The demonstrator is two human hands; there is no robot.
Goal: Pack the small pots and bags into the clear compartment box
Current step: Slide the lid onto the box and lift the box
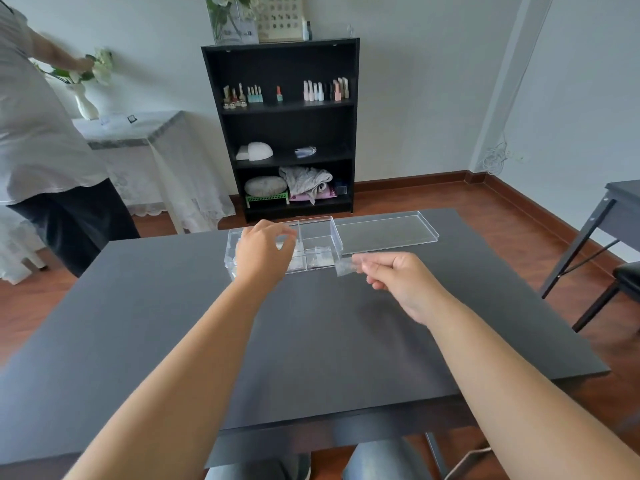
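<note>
Box: a clear plastic compartment box (320, 237) stands at the far middle of the table, its lid off; small clear bags (320, 259) lie in the near compartments, while the far right compartment looks bare.
Lid: a flat, clear rectangular lid (386, 230) lies just beside the box on its right, touching or nearly touching it.
Bag in hand: a small clear plastic bag (343, 266) is held just off the box's near right corner, above the tabletop.
Right hand: the right hand (398, 280) pinches that bag between thumb and fingertips, the other fingers curled in.
Left hand: the left hand (265, 249) hovers over the left part of the box, fingers loosely curled and partly spread; whether it holds anything cannot be told.
Surface: a matt dark grey rectangular table (173, 323) carries only the box and lid.
Room: red-brown wooden floor (502, 209), pale walls, a black open bookshelf (280, 129) against the far wall with nail polish bottles (323, 90) on its upper shelf and folded cloths below.
Left side: another person in a white shirt (38, 133) reaches toward a white vase of flowers (85, 98) on a lace-covered side table (138, 133).
Right edge: part of a second dark table (620, 199) and a black chair (627, 278).
</note>
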